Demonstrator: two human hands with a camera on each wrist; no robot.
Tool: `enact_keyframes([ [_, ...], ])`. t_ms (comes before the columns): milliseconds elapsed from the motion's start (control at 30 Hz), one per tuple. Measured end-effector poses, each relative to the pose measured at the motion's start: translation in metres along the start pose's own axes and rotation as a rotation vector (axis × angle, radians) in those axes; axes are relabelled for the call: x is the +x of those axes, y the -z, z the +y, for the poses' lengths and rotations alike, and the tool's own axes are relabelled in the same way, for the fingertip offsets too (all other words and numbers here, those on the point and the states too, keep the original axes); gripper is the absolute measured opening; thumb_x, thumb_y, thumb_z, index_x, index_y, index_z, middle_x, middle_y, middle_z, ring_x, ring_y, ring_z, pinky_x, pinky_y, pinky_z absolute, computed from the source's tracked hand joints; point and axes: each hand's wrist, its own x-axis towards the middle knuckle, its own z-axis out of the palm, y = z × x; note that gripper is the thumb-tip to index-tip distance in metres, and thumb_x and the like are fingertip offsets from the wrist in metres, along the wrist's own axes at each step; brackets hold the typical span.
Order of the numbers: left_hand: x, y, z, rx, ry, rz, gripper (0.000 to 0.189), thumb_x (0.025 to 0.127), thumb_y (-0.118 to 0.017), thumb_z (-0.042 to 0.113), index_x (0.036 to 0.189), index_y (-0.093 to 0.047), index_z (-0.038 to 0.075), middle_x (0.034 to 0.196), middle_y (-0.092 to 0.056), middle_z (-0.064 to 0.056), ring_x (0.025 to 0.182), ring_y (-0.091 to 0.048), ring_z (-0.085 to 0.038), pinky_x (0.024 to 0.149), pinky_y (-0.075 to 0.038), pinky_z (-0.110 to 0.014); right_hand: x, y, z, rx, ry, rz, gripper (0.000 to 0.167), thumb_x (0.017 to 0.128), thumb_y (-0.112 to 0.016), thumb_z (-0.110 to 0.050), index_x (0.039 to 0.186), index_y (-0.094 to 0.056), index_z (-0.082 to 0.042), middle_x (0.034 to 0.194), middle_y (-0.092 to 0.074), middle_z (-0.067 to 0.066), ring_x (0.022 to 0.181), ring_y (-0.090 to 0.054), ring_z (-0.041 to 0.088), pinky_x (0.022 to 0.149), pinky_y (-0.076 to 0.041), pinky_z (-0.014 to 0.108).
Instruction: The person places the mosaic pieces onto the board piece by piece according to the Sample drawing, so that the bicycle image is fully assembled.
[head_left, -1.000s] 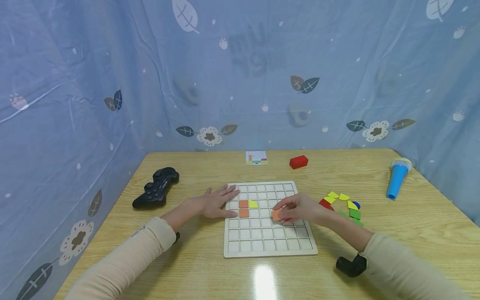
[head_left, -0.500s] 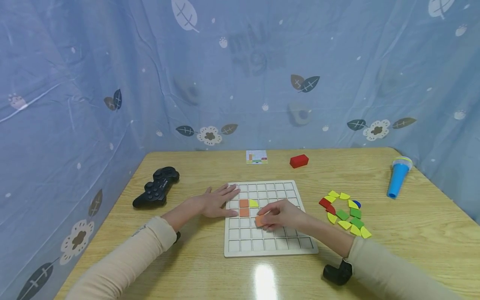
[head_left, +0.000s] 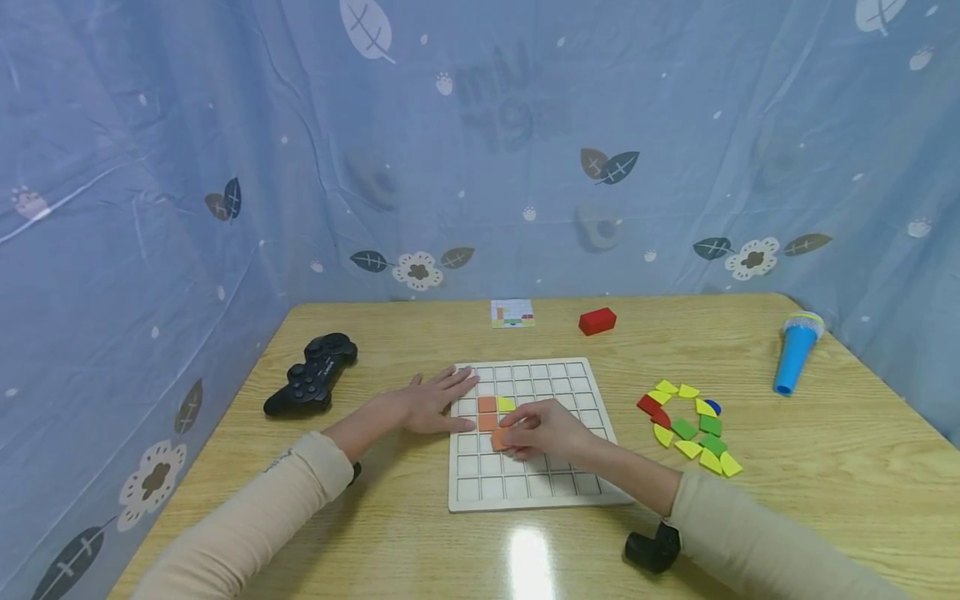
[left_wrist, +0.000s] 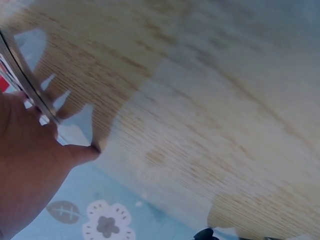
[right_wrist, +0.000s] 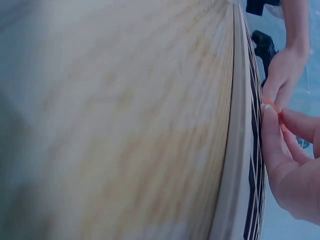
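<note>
A white grid board lies flat on the wooden table. Two orange square tiles sit in its cells, one below the other, with a yellow quarter-round tile beside the upper one. My right hand pinches a third orange square tile low over the board, just below that column; the right wrist view shows its orange edge between thumb and fingers. My left hand rests with spread fingers on the board's left edge. In the left wrist view the left hand touches the board's rim.
Loose yellow, red, green and blue tiles lie right of the board. Behind it are a small pattern card and a red block. A black game controller lies left, a blue toy microphone far right.
My right hand has carried the orange tile leftward across the board to below the other two orange tiles. The left hand has stayed in place.
</note>
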Motion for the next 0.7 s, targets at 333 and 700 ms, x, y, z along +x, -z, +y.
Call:
enact_keyframes([
  [333,0.0,0.0,0.0,0.003,-0.001,-0.007,0.083,0.092,-0.039,0.067,0.155,-0.003,0.026,0.159,0.002,0.004,0.144,0.004,-0.021,0.108,-0.006,-0.061,0.004,-0.009,-0.005,-0.051,-0.015,0.052,0.017,0.087,-0.068,-0.002,0.103,-0.066,0.005,0.08,-0.069,0.01,0.068,-0.067,0.018,0.065,-0.056,0.031],
  [700,0.0,0.001,0.0,-0.003,-0.004,-0.012,0.083,0.092,-0.04,0.065,0.155,-0.004,0.025,0.159,0.002,0.003,0.144,0.004,-0.021,0.108,-0.006,-0.061,0.007,-0.013,-0.009,-0.252,0.043,0.072,0.013,0.083,-0.074,-0.007,0.094,-0.071,-0.001,0.07,-0.067,0.003,0.06,-0.063,0.013,0.058,-0.054,0.027],
])
